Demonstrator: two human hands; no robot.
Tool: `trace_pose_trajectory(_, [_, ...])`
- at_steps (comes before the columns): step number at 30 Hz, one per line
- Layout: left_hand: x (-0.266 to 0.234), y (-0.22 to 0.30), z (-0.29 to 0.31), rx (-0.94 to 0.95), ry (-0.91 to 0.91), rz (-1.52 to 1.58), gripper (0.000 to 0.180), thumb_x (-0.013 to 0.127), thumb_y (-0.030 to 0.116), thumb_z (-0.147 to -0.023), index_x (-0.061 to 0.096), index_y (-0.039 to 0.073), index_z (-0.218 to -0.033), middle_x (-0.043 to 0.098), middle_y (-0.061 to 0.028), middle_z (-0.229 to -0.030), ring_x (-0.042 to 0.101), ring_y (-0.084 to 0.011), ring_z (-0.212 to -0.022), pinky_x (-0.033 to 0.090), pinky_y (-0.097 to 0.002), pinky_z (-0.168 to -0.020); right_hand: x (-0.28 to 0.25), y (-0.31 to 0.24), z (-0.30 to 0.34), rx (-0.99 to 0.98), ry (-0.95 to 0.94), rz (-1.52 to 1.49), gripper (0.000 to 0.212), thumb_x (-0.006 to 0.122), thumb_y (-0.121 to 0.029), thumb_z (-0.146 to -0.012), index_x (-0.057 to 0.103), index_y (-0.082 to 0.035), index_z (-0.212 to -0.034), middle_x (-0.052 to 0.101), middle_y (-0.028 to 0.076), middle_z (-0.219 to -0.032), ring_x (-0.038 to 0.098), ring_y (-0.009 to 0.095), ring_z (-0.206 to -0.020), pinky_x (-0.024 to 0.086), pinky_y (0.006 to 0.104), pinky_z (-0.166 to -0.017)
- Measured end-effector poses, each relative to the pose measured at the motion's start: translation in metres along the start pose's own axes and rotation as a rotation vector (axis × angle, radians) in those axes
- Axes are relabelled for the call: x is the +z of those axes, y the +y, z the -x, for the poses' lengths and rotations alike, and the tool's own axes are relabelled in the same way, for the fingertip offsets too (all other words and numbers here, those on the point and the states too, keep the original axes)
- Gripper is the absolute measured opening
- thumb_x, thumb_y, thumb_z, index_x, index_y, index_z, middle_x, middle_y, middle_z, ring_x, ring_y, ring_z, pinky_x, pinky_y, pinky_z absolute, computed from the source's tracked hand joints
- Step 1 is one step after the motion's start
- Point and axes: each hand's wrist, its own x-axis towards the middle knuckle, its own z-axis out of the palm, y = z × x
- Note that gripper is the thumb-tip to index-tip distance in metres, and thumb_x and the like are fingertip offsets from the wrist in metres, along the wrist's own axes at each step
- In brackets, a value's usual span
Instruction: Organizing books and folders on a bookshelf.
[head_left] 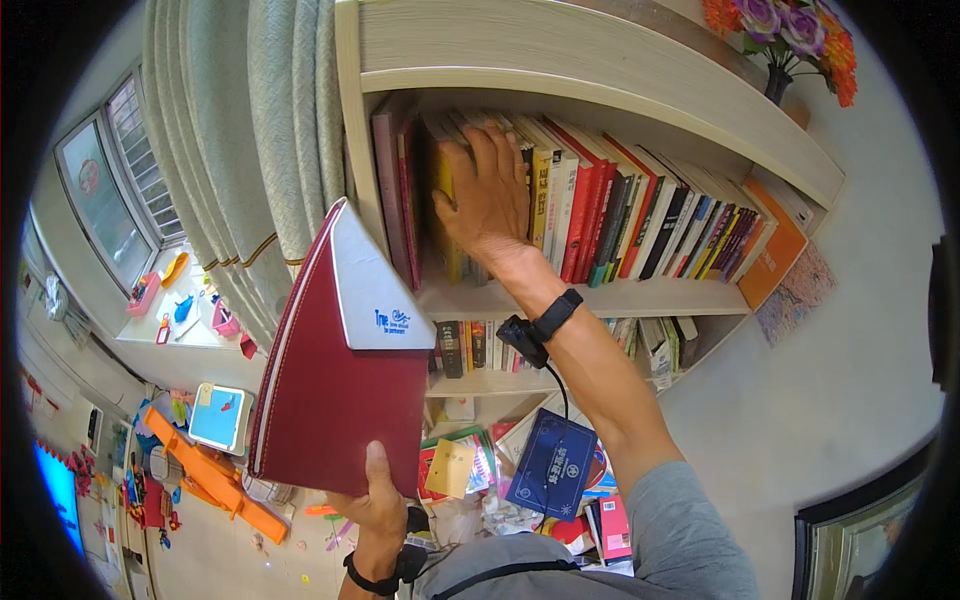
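My left hand grips a maroon leather-look notebook by its lower edge, the thumb lying over its cover. A pale grey-white corner panel with blue print covers the notebook's upper right. It is held upright in front of the bookcase's left side. On the upper shelf, my right hand lies against the books with fingers stretched out, beside a yellow-spined book. Its palm side is hidden. Left of that hand is a dark gap, then a few thin purple-red volumes stand against the side wall.
A row of books fills the upper shelf rightward, ending at an orange volume. Below are a lower book row and a dark blue booklet on a pile. Curtains hang left; flowers stand on top.
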Motion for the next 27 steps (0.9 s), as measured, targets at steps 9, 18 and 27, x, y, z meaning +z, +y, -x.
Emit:
trace_pose_trajectory(9, [-0.001, 0.000, 0.000, -0.025, -0.040, -0.011, 0.041, 0.067, 0.007, -0.096, 0.053, -0.002, -0.134, 0.062, -0.0123, -0.127, 0.062, -0.0195, -0.110, 0.051, -0.0349, -0.097, -0.002, -0.013, -0.005, 0.050, 0.003, -0.067, 0.062, 0.078, -0.042, -0.082, 0.059, -0.004, -0.127, 0.048, 0.022, -0.140, 0.035, 0.043, -0.138, 0.023, 0.0578, -0.119])
trace_pose_trajectory(18, [-0.002, 0.000, -0.004, 0.063, -0.032, -0.044, 0.042, 0.067, 0.006, -0.095, 0.053, -0.002, -0.134, 0.062, -0.0133, -0.126, 0.062, -0.0208, -0.111, 0.049, -0.0356, -0.099, 0.003, -0.011, -0.004, 0.043, -0.004, -0.051, 0.066, 0.082, -0.040, -0.079, 0.058, -0.005, -0.129, 0.047, 0.022, -0.142, 0.034, 0.043, -0.140, 0.022, 0.0570, -0.121])
trace_pose_trajectory(27, [-0.006, -0.004, -0.003, 0.046, -0.047, -0.048, 0.043, 0.067, 0.006, -0.095, 0.052, -0.003, -0.135, 0.062, -0.0134, -0.126, 0.062, -0.0209, -0.111, 0.049, -0.0361, -0.099, 0.003, -0.012, -0.004, 0.056, -0.032, -0.040, 0.069, 0.081, -0.031, -0.077, 0.053, -0.003, -0.133, 0.046, 0.023, -0.142, 0.034, 0.042, -0.141, 0.020, 0.0561, -0.122])
